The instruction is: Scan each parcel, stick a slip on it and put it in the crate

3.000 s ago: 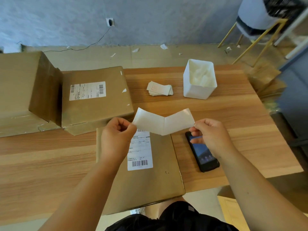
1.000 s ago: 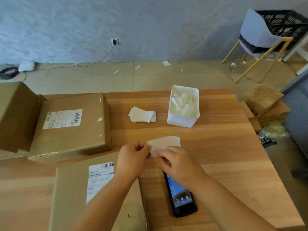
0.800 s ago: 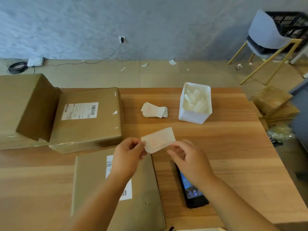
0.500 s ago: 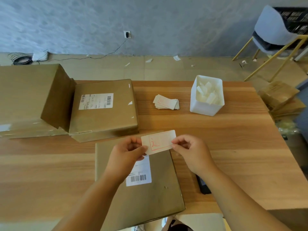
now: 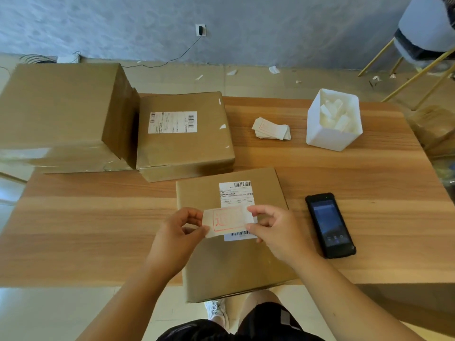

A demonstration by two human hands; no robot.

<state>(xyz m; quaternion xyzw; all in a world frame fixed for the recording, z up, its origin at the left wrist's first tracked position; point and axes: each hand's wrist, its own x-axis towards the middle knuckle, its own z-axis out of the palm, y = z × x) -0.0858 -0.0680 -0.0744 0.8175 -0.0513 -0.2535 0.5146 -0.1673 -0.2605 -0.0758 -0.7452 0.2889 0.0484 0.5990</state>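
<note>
Slip position changed over the last half second: the white rectangular paper slip with a red stamped frame (image 5: 227, 221), then held up beyond the white printed shipping label (image 5: 236, 194), is now down over that label's near half, with a barcode strip showing just below it. Both hands came toward the body with it.

Left hand (image 5: 179, 236) pinches the slip's left end and right hand (image 5: 275, 236) pinches its right end, thumb against fingers. The hands are apart by the slip's length.

Directly under both hands lies the flat brown cardboard parcel (image 5: 234, 271), its near edge overhanging the wooden desk (image 5: 86, 217).

Judgement: the step in hand is sticking. The slip is lined up but not yet pressed flat, so crating is still to come.

To the right of the right hand lies a black handheld scanner (image 5: 330, 225), screen up. Beyond the hands are a small pile of spare slips (image 5: 270, 129) and a white paper tub (image 5: 332, 136). Beyond the left hand are a second labelled brown parcel (image 5: 182, 134) and a larger brown carton (image 5: 61, 107).

Not resolved:
- whether the slip already touches the label
- the slip's underside
- the stamped characters, which are too blurred to read
- the crate, which I cannot find in this view, with the upper right cut off at the frame edge
</note>
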